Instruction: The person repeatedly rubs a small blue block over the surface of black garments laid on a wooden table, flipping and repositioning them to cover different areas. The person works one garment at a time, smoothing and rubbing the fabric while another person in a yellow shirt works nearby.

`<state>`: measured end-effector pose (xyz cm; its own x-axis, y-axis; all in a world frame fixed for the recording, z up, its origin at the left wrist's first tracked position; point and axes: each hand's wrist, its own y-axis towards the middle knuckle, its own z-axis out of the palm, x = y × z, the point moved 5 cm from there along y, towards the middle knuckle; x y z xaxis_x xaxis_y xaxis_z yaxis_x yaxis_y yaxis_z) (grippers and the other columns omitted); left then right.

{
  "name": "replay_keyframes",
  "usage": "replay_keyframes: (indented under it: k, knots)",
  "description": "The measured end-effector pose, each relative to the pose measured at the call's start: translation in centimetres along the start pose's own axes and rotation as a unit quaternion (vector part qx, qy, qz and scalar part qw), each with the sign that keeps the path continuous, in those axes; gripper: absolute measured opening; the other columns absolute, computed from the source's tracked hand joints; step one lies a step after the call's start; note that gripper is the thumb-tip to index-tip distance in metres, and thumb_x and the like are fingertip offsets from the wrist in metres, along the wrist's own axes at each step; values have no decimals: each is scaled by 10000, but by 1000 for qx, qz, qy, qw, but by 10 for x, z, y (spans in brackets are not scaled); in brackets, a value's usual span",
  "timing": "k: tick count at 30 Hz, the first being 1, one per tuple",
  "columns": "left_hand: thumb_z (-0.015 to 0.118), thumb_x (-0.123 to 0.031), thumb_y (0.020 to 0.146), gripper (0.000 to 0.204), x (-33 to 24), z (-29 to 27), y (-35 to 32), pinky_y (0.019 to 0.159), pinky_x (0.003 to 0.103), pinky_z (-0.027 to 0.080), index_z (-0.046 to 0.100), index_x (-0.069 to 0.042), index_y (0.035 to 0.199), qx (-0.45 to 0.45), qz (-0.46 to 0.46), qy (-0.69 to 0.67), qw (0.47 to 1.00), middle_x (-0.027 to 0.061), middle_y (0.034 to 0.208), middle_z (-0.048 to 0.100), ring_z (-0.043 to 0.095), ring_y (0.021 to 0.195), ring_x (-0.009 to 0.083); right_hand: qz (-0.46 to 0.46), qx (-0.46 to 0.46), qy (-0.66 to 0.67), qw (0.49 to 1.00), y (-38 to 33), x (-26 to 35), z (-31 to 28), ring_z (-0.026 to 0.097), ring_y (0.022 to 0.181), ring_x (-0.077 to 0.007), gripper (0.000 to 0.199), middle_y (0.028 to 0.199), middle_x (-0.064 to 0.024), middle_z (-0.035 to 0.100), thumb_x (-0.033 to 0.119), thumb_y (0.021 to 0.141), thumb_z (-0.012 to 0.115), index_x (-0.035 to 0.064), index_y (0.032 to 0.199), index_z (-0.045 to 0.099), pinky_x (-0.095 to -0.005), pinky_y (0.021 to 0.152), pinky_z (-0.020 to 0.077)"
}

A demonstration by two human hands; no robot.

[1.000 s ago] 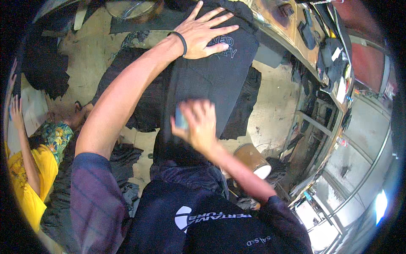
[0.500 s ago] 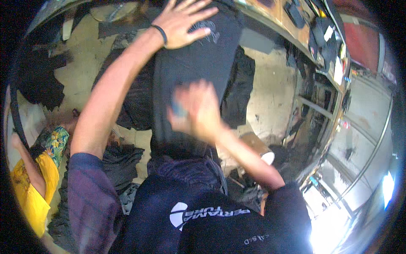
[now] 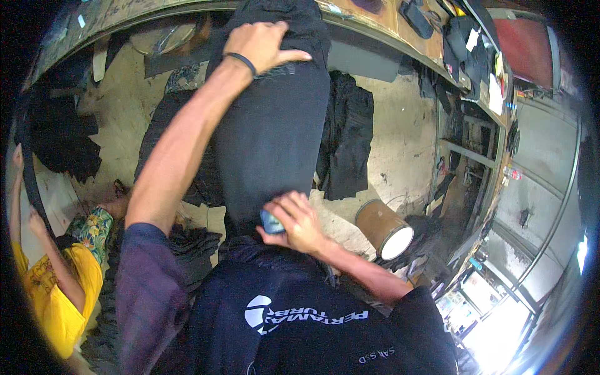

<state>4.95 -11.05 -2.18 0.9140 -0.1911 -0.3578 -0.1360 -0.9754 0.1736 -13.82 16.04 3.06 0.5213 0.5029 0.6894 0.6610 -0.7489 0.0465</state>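
A long piece of black cloth [image 3: 269,131], shaped like a trouser leg, lies stretched away from me over a narrow support that is hidden. Near its far end is my left hand [image 3: 259,49], a dark band around the wrist. Its fingers are curled into the cloth and its thumb sticks out to the right, beside faint light markings. Close to my body, my right hand [image 3: 297,225] wraps around a small blue-grey block [image 3: 272,222] and rests at the near end of the cloth. The block's underside is hidden.
Dark garments [image 3: 350,134] lie on both sides below the cloth. A brown drum [image 3: 382,228] with a white end stands at right. A wooden workbench [image 3: 400,37] runs along the far side. A person in a yellow top [image 3: 65,294] sits at left.
My right hand has come back toward my body with the block. My left hand has gone from flat with spread fingers to curled on the cloth, which has shifted slightly left.
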Motion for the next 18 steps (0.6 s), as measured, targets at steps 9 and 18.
replay_keyframes:
  k: [9,18]
  knots:
    - [647,-1010,662,935,75,-11,11,666,528,571,595,-77,651,40,-125,28,991,185,699,703,732,709,383,-23,-108,-103,989,102,-36,-15,612,1005,-335,476,1039,-108,668,273,715,917,96,1117,732,-471,846,489]
    - [718,-921,722,854,58,-41,17,606,516,526,576,-84,626,34,-134,-9,990,141,600,633,646,580,368,-5,-125,-170,977,133,-70,-44,632,984,-348,470,1019,-120,676,325,691,921,96,1061,743,-478,879,509]
